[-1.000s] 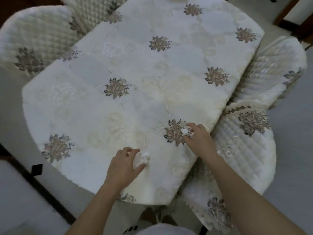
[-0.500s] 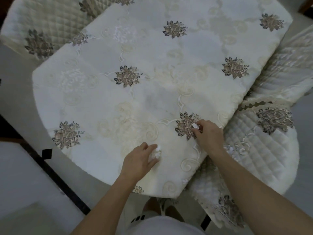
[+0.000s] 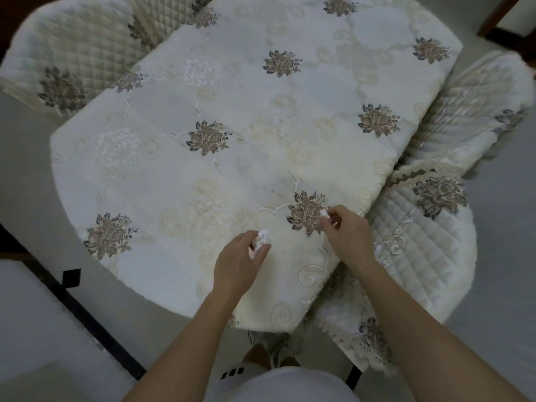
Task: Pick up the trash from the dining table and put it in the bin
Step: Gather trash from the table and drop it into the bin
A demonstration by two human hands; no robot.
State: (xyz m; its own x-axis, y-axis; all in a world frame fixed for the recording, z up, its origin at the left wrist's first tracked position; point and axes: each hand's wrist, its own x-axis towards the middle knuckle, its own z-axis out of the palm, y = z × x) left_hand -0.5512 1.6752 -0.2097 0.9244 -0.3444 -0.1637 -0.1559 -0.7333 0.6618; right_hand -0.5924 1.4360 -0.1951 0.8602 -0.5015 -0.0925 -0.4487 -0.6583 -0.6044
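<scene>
Trash at lower centre of the frame: the left hand (image 3: 239, 258) pinches a crumpled white wad (image 3: 262, 238), the right hand (image 3: 346, 232) a smaller scrap (image 3: 325, 213), just over the embroidered tabletop (image 3: 232, 175); such light fingertip holds could drop either piece before any bin.
</scene>
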